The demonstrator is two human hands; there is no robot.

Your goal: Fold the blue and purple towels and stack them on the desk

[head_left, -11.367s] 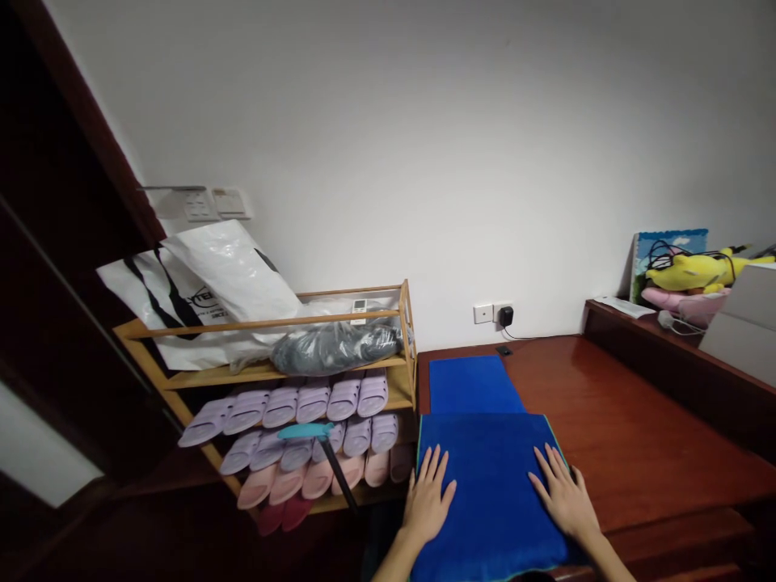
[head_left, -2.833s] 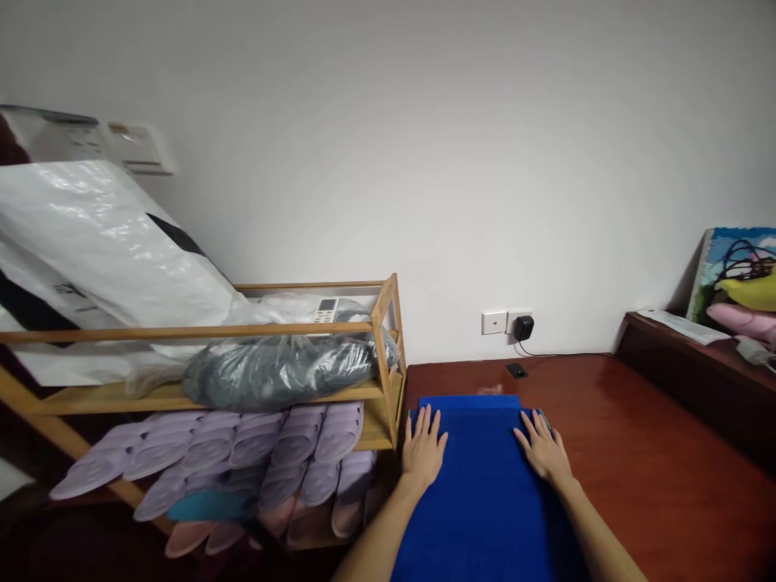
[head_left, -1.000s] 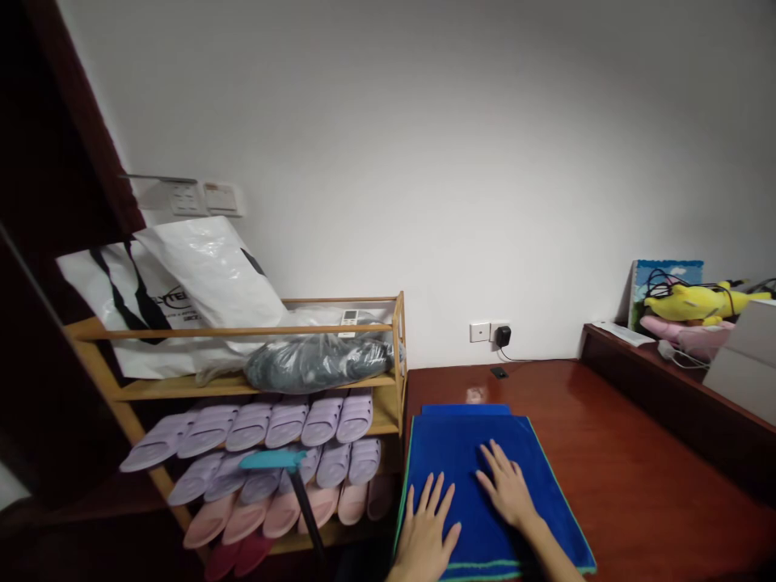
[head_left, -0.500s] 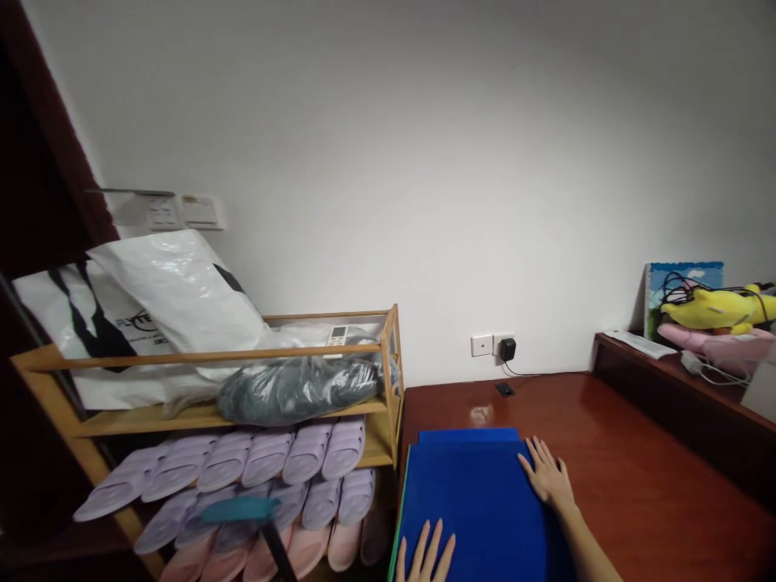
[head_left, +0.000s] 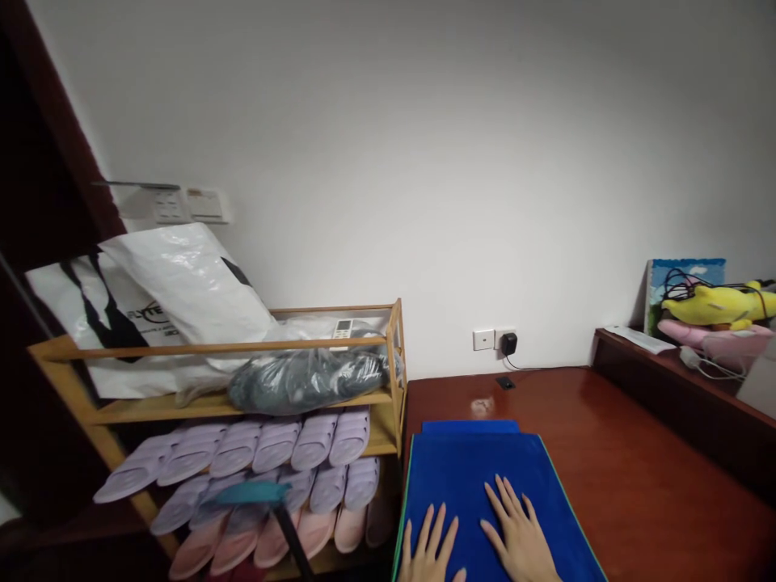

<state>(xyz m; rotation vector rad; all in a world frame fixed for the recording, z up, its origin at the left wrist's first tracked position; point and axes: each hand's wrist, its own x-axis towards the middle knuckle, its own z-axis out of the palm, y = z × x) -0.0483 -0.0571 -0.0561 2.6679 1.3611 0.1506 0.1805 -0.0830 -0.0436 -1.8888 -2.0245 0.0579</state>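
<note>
A blue cloth (head_left: pixel 461 473) with green edging lies flat on the reddish-brown desk (head_left: pixel 630 453). Another strip of blue (head_left: pixel 470 426) shows past its far edge. My left hand (head_left: pixel 428 554) rests near the cloth's left side, fingers spread, its lower part cut off by the frame. Flat on the middle of the cloth lies my right hand (head_left: pixel 518 529), fingers stretched out and apart. Neither hand grips anything. The near part of the cloth falls outside the view.
Left of the desk stands a wooden rack (head_left: pixel 397 388) with several slippers (head_left: pixel 272 444), a white bag (head_left: pixel 187 283) and a remote control (head_left: pixel 343 330). A teal-headed tool (head_left: pixel 251 493) is in front. A black plug (head_left: pixel 508 343) sits in the wall. A yellow plush toy (head_left: pixel 715 307) lies on the right ledge.
My right hand has moved left and nearer, from the cloth's right edge onto its middle. The right green edge now shows. My left hand stays near the left side.
</note>
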